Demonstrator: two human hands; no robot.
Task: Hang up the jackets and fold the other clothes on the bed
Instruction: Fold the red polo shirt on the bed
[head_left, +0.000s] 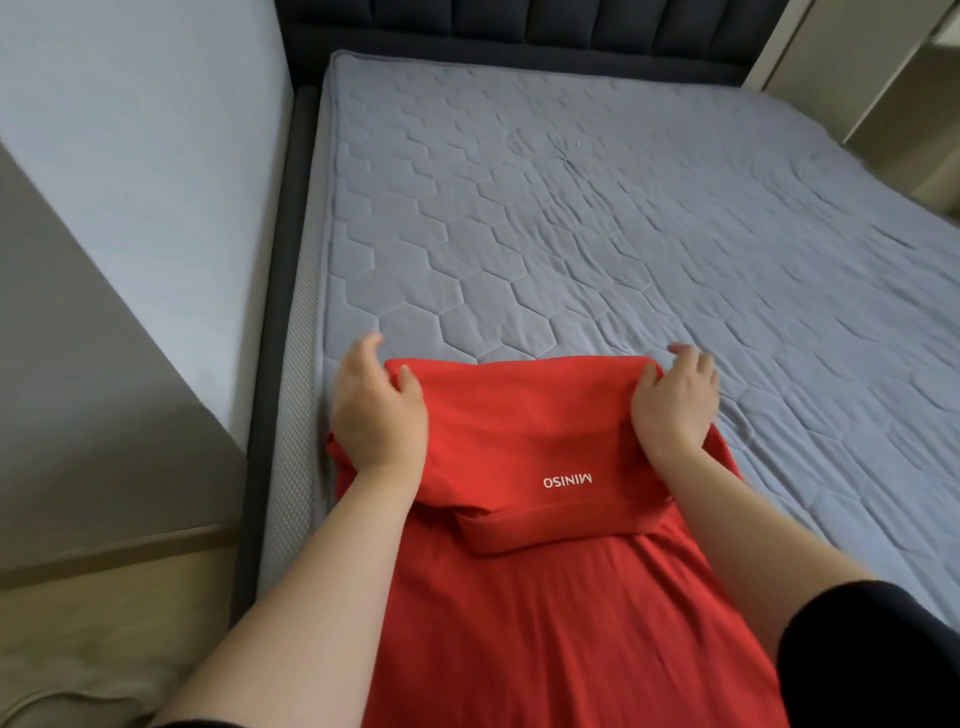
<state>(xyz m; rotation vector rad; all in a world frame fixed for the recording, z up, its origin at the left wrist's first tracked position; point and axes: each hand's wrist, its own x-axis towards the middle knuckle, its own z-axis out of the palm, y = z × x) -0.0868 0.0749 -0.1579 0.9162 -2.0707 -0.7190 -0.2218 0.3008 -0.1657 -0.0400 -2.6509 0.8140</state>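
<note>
A red shirt (524, 436) with small white lettering lies at the near left of the bed (571, 218), its far part doubled back toward me over the rest. My left hand (376, 410) pinches the fold's left corner, thumb on top of the cloth. At the fold's right corner my right hand (675, 402) grips the cloth the same way, fingers curled behind the edge. The shirt's lower part runs down out of view between my forearms.
The bed has a grey-blue quilted cover and a dark padded headboard (519, 21). A pale wall (140, 182) and wooden floor (104, 597) run along the left side. Cabinet panels (852, 67) stand at the far right.
</note>
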